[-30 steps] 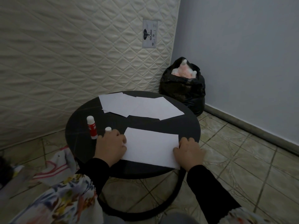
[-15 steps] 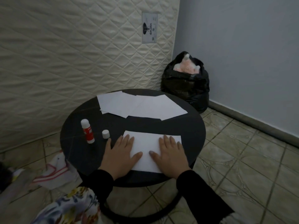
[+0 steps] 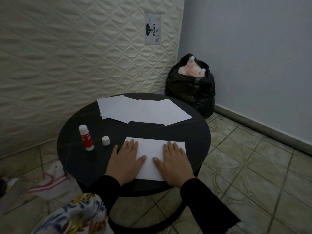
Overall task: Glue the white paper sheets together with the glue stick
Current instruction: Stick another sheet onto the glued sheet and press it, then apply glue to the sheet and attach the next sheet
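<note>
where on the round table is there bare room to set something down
Bare: the dark band between the far paper sheets and the near sheet, and the table's right rim. Crowded: left side, around the glue stick and cap.

The round table (image 3: pixel 194 132) is black. The paper sheets (image 3: pixel 143 110) are white. The glue stick (image 3: pixel 86 137) is red and white, its cap (image 3: pixel 105 140) white. The sleeves (image 3: pixel 207 198) are black.

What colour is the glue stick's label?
Red, with a white body above and below it. The glue stick stands on the black table, seen in the head view.
</note>
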